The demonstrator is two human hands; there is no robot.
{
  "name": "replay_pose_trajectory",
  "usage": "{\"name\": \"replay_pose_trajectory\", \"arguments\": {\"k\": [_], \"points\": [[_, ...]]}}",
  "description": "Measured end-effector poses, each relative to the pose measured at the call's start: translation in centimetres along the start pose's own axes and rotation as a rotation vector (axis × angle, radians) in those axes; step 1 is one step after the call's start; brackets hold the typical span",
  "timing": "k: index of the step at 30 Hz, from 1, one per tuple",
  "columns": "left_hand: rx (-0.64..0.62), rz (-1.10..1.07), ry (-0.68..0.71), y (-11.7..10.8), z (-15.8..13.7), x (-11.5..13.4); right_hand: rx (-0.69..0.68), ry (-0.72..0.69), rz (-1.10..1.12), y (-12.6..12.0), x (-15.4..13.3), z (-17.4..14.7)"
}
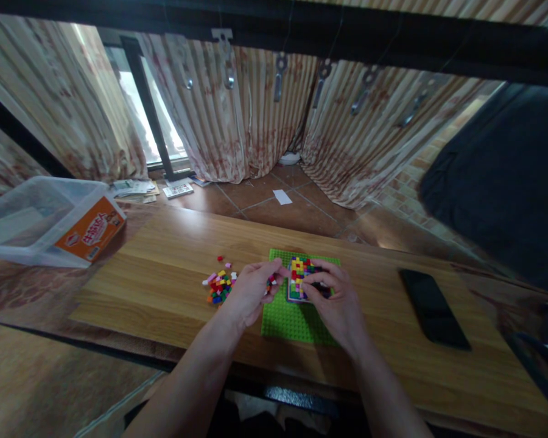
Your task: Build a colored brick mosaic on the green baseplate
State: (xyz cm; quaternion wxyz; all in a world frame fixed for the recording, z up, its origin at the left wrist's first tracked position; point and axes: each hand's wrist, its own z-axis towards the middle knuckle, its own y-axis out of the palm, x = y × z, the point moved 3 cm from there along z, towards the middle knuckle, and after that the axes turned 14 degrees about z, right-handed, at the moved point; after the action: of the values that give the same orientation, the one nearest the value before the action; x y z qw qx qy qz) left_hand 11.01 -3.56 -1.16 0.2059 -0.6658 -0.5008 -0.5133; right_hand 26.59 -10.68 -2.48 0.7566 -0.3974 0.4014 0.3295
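A green studded baseplate [283,325] lies on the wooden table. On it stands a block of many-coloured small building bricks [297,275], with red, yellow, green and purple ones on top. My left hand [256,289] is at the block's left side, its fingers curled around several loose bricks [271,281], with thumb and forefinger close together. Over the block's right part, my right hand [335,292] has thumb and forefinger nearly together at the top bricks; whatever is between them is too small to make out. Left of my left hand lies a pile of loose bricks [220,287], partly hidden by it.
A clear plastic box [41,240] with an orange label stands left of the table [164,261]. A black phone [433,309] lies on the right. Metal hooks [278,79] hang from a dark bar overhead. Papers [134,189] lie beyond the table, before striped curtains.
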Motion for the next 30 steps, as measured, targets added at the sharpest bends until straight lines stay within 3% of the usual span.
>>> {"name": "replay_pose_trajectory", "arguments": {"k": [8,13,21,30], "points": [[0.01,0.004,-0.006,0.2,0.0,-0.1,0.034,0.019,0.034,0.2,-0.3,0.1],[-0.053,-0.077,-0.077,0.4,0.1,-0.4,0.007,0.014,0.014,0.2,-0.1,0.1],[-0.097,-0.07,-0.058,0.7,-0.1,-0.4,0.065,-0.075,0.035,-0.2,-1.6,-0.4],[-0.128,0.001,-0.08,2.0,-0.6,-1.1,-0.117,-0.135,-0.015,1.7,-3.7,-1.1]]}}
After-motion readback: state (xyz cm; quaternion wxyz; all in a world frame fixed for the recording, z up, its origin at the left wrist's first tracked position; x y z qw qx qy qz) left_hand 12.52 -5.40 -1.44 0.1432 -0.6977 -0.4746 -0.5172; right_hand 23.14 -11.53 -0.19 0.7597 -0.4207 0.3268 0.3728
